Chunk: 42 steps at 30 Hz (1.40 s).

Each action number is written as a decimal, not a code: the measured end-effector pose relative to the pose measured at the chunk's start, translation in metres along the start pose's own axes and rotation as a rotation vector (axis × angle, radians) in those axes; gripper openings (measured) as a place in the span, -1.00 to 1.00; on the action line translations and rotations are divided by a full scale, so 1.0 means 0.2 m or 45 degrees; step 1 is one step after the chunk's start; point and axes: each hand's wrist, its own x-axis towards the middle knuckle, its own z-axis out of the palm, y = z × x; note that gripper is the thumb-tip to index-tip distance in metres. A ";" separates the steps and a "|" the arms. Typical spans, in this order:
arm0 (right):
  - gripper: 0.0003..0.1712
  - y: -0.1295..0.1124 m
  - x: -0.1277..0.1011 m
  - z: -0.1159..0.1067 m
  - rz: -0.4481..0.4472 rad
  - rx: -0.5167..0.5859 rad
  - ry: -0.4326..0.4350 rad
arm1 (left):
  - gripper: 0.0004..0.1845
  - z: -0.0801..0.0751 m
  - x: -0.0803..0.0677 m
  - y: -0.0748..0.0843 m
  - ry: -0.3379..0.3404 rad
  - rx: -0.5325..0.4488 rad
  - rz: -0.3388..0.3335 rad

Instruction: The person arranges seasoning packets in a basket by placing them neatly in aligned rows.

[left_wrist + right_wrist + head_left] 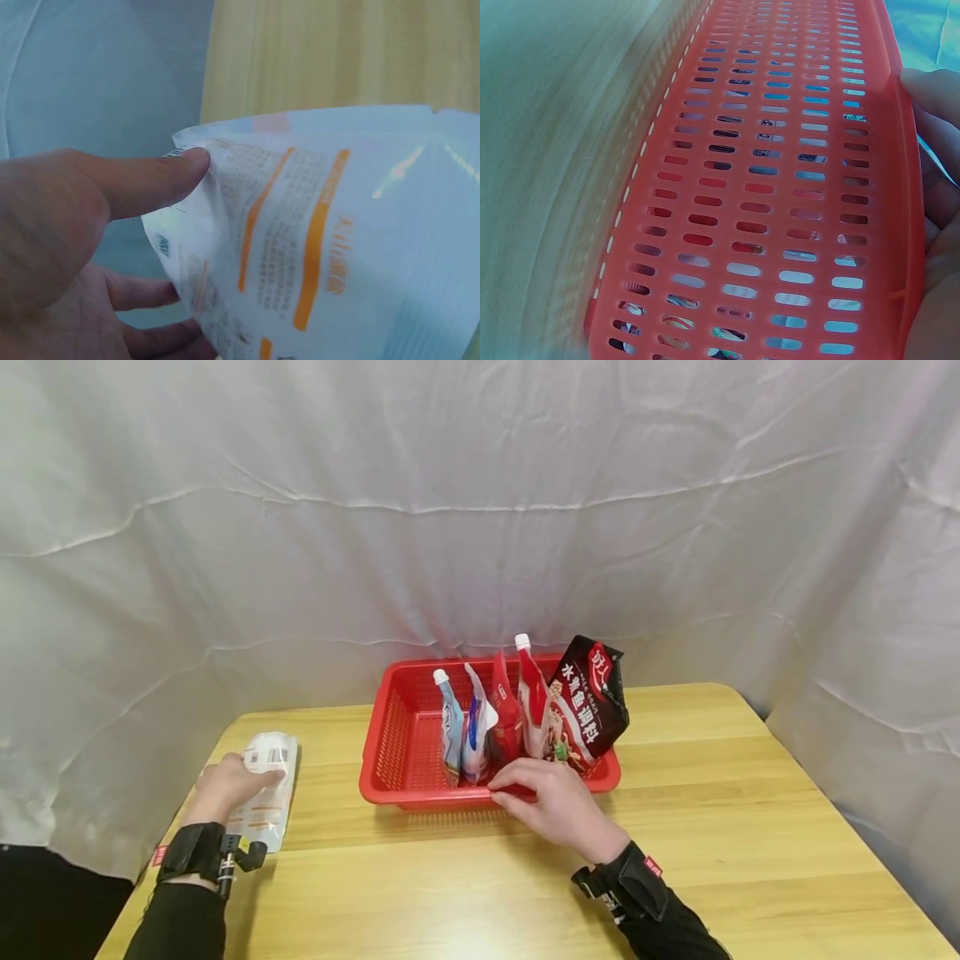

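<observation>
At the table's left side, my left hand (pixel 228 789) holds a white pouch with orange stripes and small print (pixel 272 814). In the left wrist view the thumb lies over the edge of the pouch (pixel 315 225), and the other fingers go behind it. My right hand (pixel 558 806) grips the near rim of a red plastic basket (pixel 431 797). The right wrist view shows the slotted wall of the basket (pixel 735 187), with the thumb at its rim and the other fingers partly hidden behind.
Inside the basket stand a blue-white spouted pouch (pixel 451 727), a white-and-blue pouch (pixel 476 735), a red pouch (pixel 506 714), a red spouted pouch (pixel 532 702) and a black seasoning bag (pixel 592 693) leaning right. A grey curtain (pixel 480 560) hangs behind the wooden table (pixel 720 793).
</observation>
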 end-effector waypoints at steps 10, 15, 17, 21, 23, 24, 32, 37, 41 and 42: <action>-0.82 0.00 0.01 0.00 -0.017 -0.004 0.018 | -0.22 0.02 0.01 -0.06 0.014 -0.175 -0.026; -0.83 0.00 0.01 0.00 -0.018 0.015 0.018 | -0.32 0.03 0.03 -0.05 0.072 -0.212 -0.033; -0.82 0.00 0.01 0.00 -0.022 0.018 0.021 | -0.33 0.03 0.03 -0.04 0.090 -0.221 -0.040; -0.82 0.00 0.01 0.00 -0.031 0.013 0.038 | -0.29 0.03 0.02 -0.02 0.074 -0.282 -0.073; -0.82 0.00 0.01 0.00 -0.030 0.010 0.035 | -0.29 0.03 0.01 -0.01 0.068 -0.307 -0.090; -0.82 0.00 0.01 0.00 -0.030 0.010 0.032 | -0.29 0.03 0.01 0.00 0.069 -0.322 -0.093; -0.84 0.00 0.01 -0.01 -0.010 0.017 0.010 | -0.28 0.04 -0.01 0.00 0.031 -0.498 -0.048; -0.85 0.00 0.01 -0.01 0.000 0.018 -0.004 | -0.21 0.05 -0.04 0.04 0.041 -0.531 -0.073; -0.85 -0.01 0.01 -0.02 0.018 0.024 -0.015 | -0.16 0.04 -0.08 0.09 0.066 -0.559 -0.084; -0.85 -0.01 0.01 -0.02 0.021 0.027 -0.017 | -0.15 0.04 -0.09 0.10 0.075 -0.572 -0.085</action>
